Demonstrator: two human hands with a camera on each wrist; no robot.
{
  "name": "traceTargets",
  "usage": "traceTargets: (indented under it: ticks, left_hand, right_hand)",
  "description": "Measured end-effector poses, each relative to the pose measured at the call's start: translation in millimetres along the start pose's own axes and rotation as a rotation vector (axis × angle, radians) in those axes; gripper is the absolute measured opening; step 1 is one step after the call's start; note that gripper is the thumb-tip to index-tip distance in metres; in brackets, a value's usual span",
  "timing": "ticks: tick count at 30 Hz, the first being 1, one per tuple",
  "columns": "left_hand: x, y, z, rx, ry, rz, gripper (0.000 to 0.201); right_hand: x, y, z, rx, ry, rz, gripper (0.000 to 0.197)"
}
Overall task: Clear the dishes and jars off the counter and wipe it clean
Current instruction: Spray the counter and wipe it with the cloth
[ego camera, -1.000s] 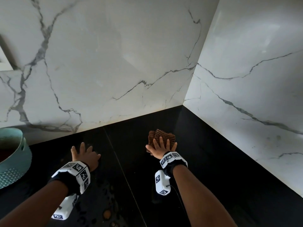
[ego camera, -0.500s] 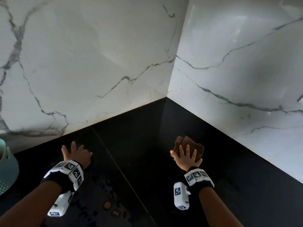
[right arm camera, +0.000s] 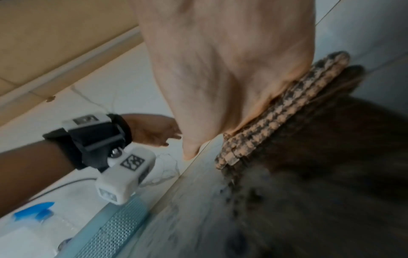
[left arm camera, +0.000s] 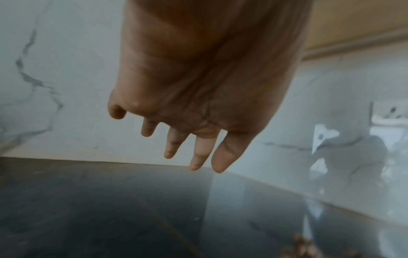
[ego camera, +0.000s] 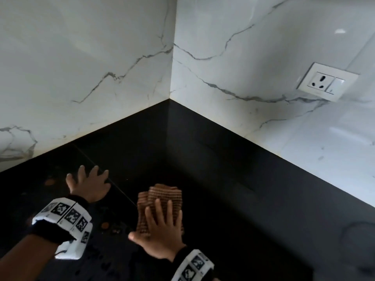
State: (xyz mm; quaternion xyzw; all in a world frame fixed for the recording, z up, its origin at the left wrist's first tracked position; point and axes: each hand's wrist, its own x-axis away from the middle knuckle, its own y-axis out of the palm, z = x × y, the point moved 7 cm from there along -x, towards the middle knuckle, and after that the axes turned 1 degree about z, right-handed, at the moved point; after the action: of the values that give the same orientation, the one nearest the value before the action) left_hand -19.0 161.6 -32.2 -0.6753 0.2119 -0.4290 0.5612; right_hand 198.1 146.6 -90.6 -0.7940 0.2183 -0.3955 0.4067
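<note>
A folded brown waffle-weave cloth (ego camera: 162, 201) lies on the black counter (ego camera: 233, 189), and my right hand (ego camera: 160, 230) presses flat on it with straight fingers. In the right wrist view the cloth (right arm camera: 282, 111) shows under the palm. My left hand (ego camera: 89, 185) rests on the counter to the left of the cloth, fingers spread and holding nothing; in the left wrist view its fingers (left arm camera: 174, 144) hang straight above the dark surface. Brownish spots and droplets (ego camera: 105, 225) mark the counter between my wrists.
White marble walls (ego camera: 101, 67) meet in a corner behind the counter. A white wall socket (ego camera: 326, 83) sits on the right wall. In the right wrist view a teal perforated basket (right arm camera: 114, 227) and a blue-capped spray bottle (right arm camera: 33, 214) appear at the lower left.
My right hand has slid the cloth back toward me and to the left, close to the left hand. The view has swung right, bringing the socket in and dropping the teal basket out.
</note>
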Motion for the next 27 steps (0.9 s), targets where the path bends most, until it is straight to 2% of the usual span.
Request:
traceTargets:
  ticks: [2, 3, 5, 7, 10, 11, 14, 15, 16, 18, 19, 23, 25, 27]
  left_hand:
    - [20.0, -7.0, 26.8, 0.105, 0.062, 0.046, 0.048]
    - [29.6, -8.6, 37.5, 0.166, 0.092, 0.059, 0.046]
    - [48.8, -7.5, 55.0, 0.260, 0.149, 0.064, 0.044]
    - [68.1, -2.4, 65.2, 0.283, 0.176, 0.079, 0.042]
    - [97.8, 10.4, 77.7, 0.285, 0.191, 0.095, 0.039]
    - [106.3, 17.9, 81.0, 0.279, 0.202, 0.085, 0.039]
    - [122.7, 40.6, 81.0, 0.303, 0.207, 0.061, 0.038]
    - [125.7, 46.9, 79.1, 0.315, 0.204, 0.062, 0.038]
    - [129.2, 52.3, 77.2, 0.326, 0.203, 0.066, 0.037]
    - [137.4, 59.9, 74.8, 0.351, 0.210, 0.078, 0.036]
    - [144.0, 63.8, 75.2, 0.367, 0.217, 0.073, 0.036]
    - [174.1, 71.6, 73.0, 0.454, 0.214, 0.081, 0.060]
    - [182.9, 73.6, 68.6, 0.453, 0.209, 0.069, 0.058]
    - [188.3, 72.1, 65.3, 0.462, 0.213, 0.050, 0.046]
  right_hand:
    - [18.2, 6.2, -2.1, 0.031, -0.059, -0.032, 0.111]
    - [26.6, 9.5, 6.5, 0.049, -0.081, -0.004, 0.108]
    - [49.3, 5.4, 32.6, 0.177, -0.075, 0.130, 0.087]
    - [73.3, 10.8, 72.3, 0.176, 0.075, 0.169, 0.074]
    - [112.1, 22.4, 146.5, 0.114, 0.230, 0.258, 0.072]
    - [134.4, 17.4, 166.3, 0.097, 0.286, 0.263, 0.076]
    - [185.8, 16.6, 224.7, 0.083, 0.471, 0.152, 0.113]
    - [203.5, 17.5, 239.1, 0.064, 0.513, 0.126, 0.118]
    - [221.1, 16.8, 250.4, 0.026, 0.555, 0.130, 0.113]
    - [239.8, 19.8, 262.2, -0.062, 0.593, 0.097, 0.077]
    - [242.6, 22.6, 264.0, -0.084, 0.592, 0.092, 0.066]
    - [221.3, 17.0, 263.7, -0.149, 0.578, 0.130, 0.067]
    - [200.5, 7.2, 263.0, -0.180, 0.582, 0.152, 0.068]
    - [174.6, -5.1, 257.2, -0.198, 0.578, 0.162, 0.070]
